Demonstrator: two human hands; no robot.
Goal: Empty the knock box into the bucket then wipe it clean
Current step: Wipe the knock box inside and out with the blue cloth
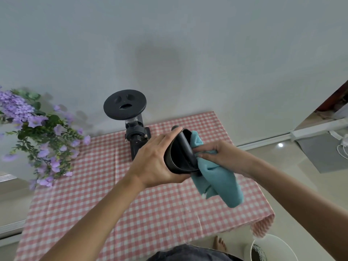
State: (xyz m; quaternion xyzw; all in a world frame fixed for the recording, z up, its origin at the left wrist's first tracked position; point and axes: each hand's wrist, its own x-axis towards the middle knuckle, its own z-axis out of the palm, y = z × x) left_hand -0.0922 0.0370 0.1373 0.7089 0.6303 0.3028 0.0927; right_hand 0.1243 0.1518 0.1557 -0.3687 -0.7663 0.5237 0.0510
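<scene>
My left hand point(156, 159) grips the black knock box point(178, 153) from outside, holding it tipped on its side above the table with its mouth turned to the right. A black bar crosses the opening. My right hand point(216, 154) holds a teal cloth point(216, 178) and presses part of it into the box's mouth; the rest of the cloth hangs down below the hand. A white bucket point(278, 245) stands on the floor at the bottom right, with dark grounds visible inside.
A table with a pink checked cloth point(131, 194) lies under my hands. A black coffee grinder point(131, 125) stands at its back edge. Purple flowers point(37, 132) spread over the table's left side. A bare foot point(220, 243) shows near the bucket.
</scene>
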